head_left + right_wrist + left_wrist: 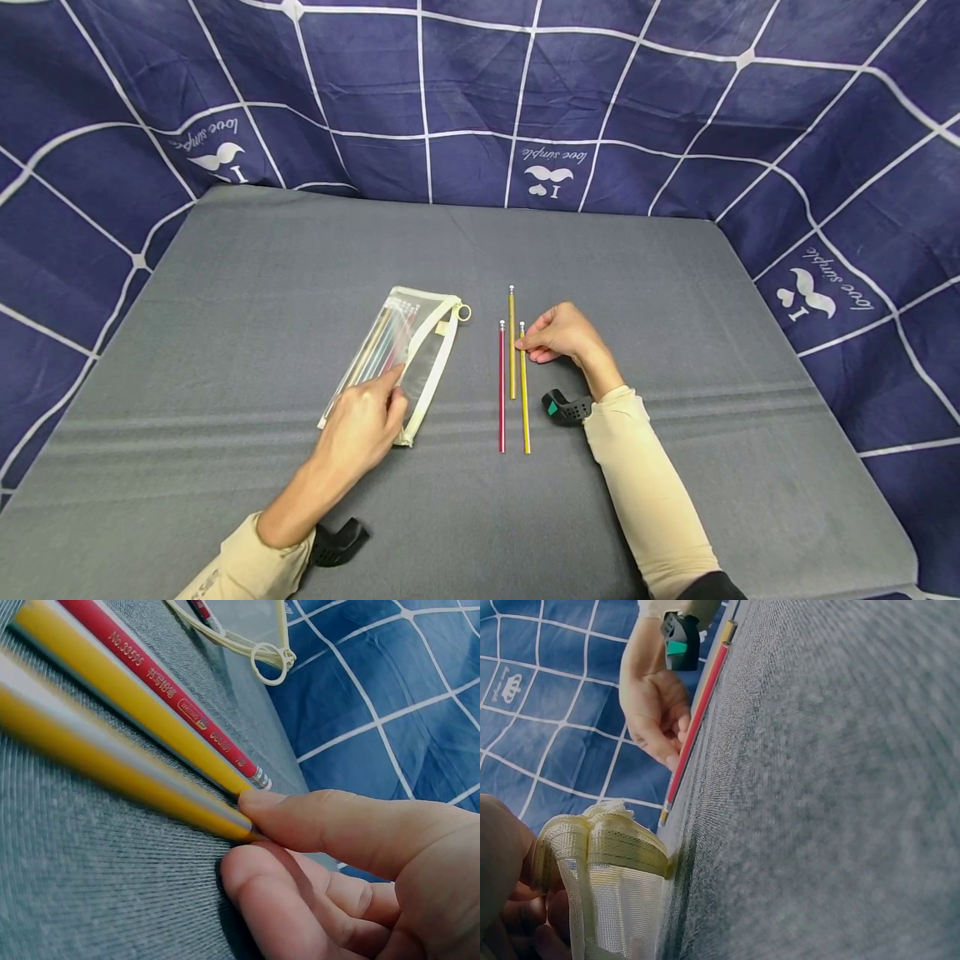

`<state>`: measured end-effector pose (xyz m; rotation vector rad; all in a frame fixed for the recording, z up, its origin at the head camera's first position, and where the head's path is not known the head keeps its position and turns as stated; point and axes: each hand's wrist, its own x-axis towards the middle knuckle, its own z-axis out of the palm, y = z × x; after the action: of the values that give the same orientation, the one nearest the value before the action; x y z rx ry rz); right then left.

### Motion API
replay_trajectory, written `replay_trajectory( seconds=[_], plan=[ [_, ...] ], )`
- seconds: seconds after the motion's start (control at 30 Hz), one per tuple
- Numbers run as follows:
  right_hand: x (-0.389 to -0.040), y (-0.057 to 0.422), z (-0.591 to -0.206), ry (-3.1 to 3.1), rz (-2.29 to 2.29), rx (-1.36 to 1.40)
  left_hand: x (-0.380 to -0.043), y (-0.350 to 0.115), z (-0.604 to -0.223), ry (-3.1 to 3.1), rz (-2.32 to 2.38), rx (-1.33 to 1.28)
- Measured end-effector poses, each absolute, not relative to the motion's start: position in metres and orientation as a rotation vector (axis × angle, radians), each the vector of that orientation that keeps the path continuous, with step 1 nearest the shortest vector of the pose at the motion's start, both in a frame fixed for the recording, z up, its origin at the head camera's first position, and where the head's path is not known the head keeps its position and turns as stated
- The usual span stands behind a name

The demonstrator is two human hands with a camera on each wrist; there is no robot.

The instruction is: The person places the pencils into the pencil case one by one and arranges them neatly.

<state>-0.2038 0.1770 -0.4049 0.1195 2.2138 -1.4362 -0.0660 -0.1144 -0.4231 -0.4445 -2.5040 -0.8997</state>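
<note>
A mesh pencil pouch [429, 402] with a cream zip edge and a ring lies tilted on the table, several pencils [375, 340] inside it. My left hand [363, 423] grips its side, index finger extended over the mesh; the left wrist view shows the fingers and thumb about the cream edge [626, 851]. To the right, a red pencil [502, 392] and two yellow ones lie side by side. My right hand [561, 335] pinches the rightmost yellow pencil [527, 412] near its eraser end. The other yellow pencil [512, 358] lies between it and the red one.
A grey cloth covers the table [225, 350]. Blue curtains with white lines [480, 92] hang behind and at both sides. Black wrist straps [566, 408] stick out from both forearms.
</note>
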Motion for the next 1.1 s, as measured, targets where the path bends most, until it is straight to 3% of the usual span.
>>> replay_trajectory(
  seconds=[1.1],
  plan=[
    [-0.2056,0.1825,-0.4043,2.204,-1.475,0.137,-0.066,-0.1141,-0.4238,-2.508,-0.883,-0.449]
  ],
)
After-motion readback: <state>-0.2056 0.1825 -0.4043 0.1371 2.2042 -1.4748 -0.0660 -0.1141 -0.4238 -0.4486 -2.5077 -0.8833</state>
